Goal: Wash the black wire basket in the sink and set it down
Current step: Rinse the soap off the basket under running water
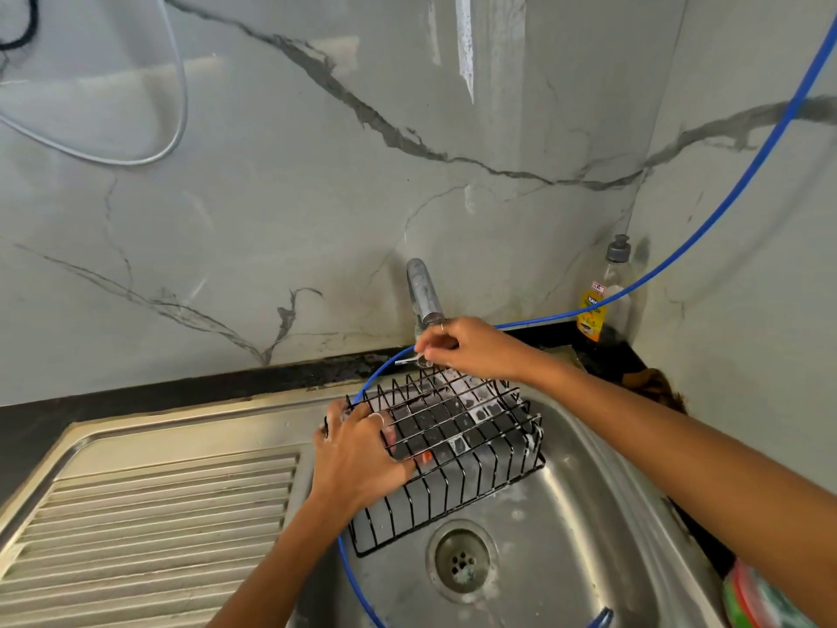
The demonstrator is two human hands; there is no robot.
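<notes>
The black wire basket lies upside down and tilted in the steel sink, with soap suds on its wires. My left hand grips its left edge, fingers hooked through the mesh. My right hand is above the basket's far edge, fingers pinched on the small tap lever under the grey faucet. No water stream is visible.
A blue hose runs from the upper right past the faucet and loops down around the basket. A dish soap bottle stands in the back right corner. The ribbed drainboard lies left. The drain is in front of the basket.
</notes>
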